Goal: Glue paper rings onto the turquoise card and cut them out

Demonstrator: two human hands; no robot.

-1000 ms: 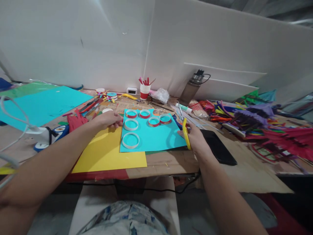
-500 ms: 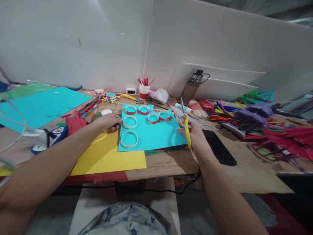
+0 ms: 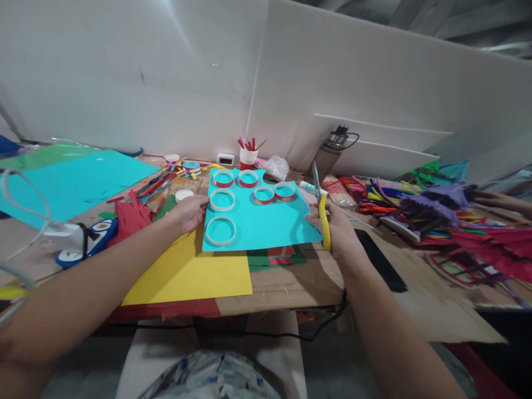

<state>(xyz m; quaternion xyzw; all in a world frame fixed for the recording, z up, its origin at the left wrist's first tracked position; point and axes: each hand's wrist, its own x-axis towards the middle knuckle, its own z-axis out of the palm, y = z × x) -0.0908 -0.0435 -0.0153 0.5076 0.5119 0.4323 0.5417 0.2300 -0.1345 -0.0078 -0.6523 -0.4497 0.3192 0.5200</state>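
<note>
A blue paper sheet (image 3: 266, 227) is raised over the work surface, with several paper rings on it. Two are white rings (image 3: 221, 231) at its left; the others have red outer bands, such as the red ring (image 3: 285, 192) near the upper right. My left hand (image 3: 193, 214) pinches the sheet's left edge. At its right edge, my right hand (image 3: 332, 224) is closed around yellow-handled scissors (image 3: 325, 221), blades pointing up, its fingertips touching the sheet's edge. Below the sheet lie yellow paper (image 3: 191, 277) and green paper (image 3: 257, 260).
Behind stand a bottle (image 3: 330, 152), a paper cup (image 3: 248, 159) and a small white device (image 3: 225, 159). A black phone (image 3: 381, 261) lies right of my right hand. Colourful sticks and purple paper umbrellas (image 3: 432, 199) fill the right side. Another person's hand (image 3: 492, 198) shows at far right.
The blue sheet has lifted slightly with the rings on it, uncovering more green and red paper beneath. Another person's hand has come into view at the right. The camera view has shifted slightly.
</note>
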